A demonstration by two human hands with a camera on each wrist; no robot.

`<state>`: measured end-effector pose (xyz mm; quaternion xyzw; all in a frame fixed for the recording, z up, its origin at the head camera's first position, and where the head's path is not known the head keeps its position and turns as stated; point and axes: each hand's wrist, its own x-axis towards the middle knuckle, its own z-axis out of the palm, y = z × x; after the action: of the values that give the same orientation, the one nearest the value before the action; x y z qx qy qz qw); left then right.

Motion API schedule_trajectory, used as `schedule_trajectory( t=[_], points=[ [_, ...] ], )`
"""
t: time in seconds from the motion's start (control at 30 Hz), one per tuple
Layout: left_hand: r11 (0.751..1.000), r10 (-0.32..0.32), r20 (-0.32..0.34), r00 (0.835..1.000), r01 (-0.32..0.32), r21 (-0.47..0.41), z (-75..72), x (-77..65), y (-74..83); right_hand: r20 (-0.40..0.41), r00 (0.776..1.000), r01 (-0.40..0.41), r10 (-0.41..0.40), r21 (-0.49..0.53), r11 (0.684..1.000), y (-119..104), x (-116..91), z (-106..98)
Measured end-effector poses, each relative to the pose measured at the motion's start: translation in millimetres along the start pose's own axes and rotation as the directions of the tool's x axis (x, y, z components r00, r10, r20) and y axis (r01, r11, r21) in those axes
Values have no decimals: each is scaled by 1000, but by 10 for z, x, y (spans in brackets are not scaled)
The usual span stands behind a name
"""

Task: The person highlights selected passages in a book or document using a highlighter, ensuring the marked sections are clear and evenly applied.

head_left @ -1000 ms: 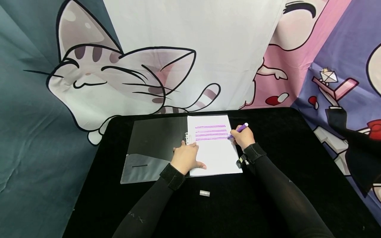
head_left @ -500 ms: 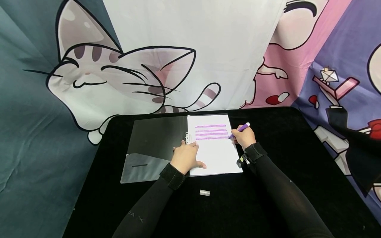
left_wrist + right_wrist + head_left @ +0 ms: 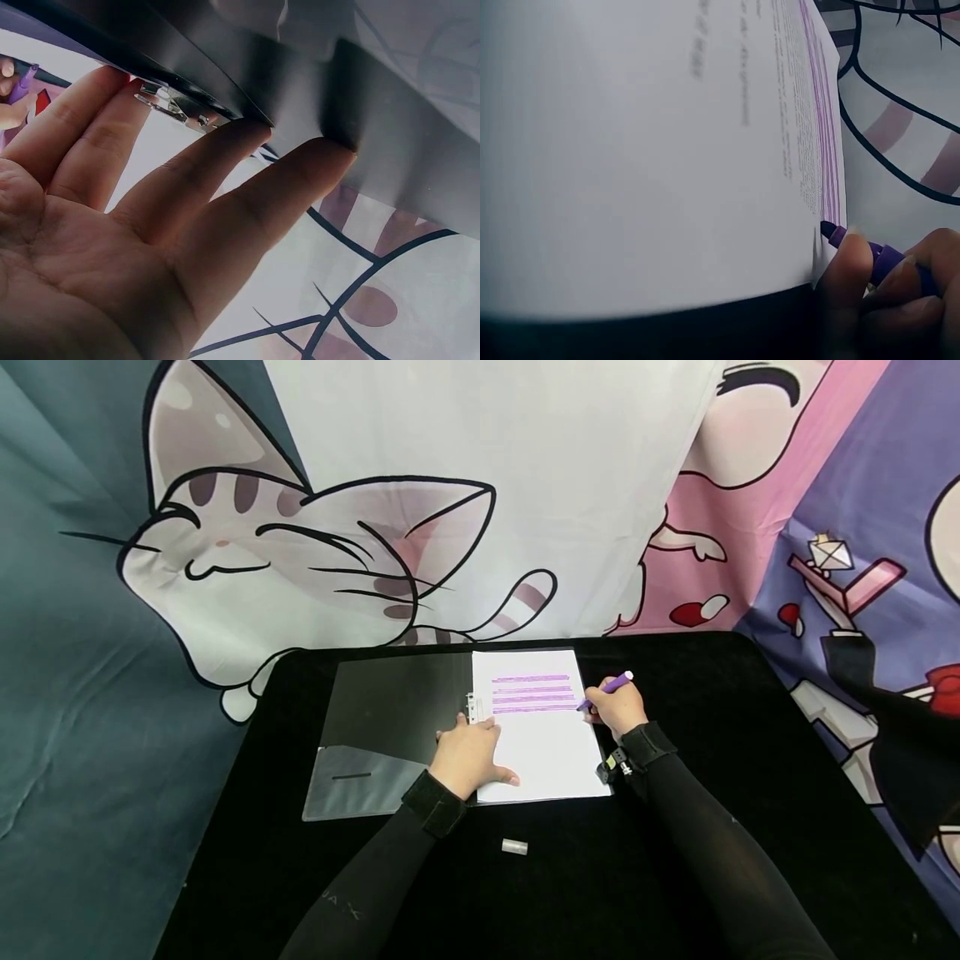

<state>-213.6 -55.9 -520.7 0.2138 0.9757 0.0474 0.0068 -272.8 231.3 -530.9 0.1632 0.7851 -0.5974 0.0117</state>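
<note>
White printed paper (image 3: 543,752) lies in an open dark folder (image 3: 397,693), with several purple marker lines (image 3: 532,689) across its upper half. My right hand (image 3: 617,706) pinches a purple marker (image 3: 618,682) at the paper's right edge. In the right wrist view the marker's dark tip (image 3: 828,229) is at the end of the purple lines; whether it touches the sheet I cannot tell. With fingers spread, my left hand (image 3: 468,756) rests across the folder's spine and the sheet's left side. Its fingertips are beside the metal clip (image 3: 176,105) in the left wrist view.
A small pale cylinder (image 3: 514,847), perhaps a cap, lies on the black table (image 3: 600,877) in front of the folder. The folder's left cover has a clear pocket (image 3: 360,789). Printed cloth (image 3: 585,502) hangs behind the table.
My right hand and the marker have shifted very slightly to the right at the paper's edge. The left hand keeps its place.
</note>
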Motion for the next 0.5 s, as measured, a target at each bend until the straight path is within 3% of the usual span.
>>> schedule_trajectory(
  t=[0.17,0.33,0.43,0.5],
  points=[
    [1000,4,-6,1000,-4,-8,55,16,-32,47,999,-31,24,165,986,96,70,-72],
    [1000,24,-49,999,-25,-19,118,44,-62,164,984,-121,63,374,920,179,156,-214],
    [999,19,-28,999,-20,-30,74,14,-48,231,970,-179,72,486,855,202,152,-289],
    [999,21,-37,999,-22,-36,104,18,-46,262,961,-232,88,592,772,211,134,-353]
  ],
)
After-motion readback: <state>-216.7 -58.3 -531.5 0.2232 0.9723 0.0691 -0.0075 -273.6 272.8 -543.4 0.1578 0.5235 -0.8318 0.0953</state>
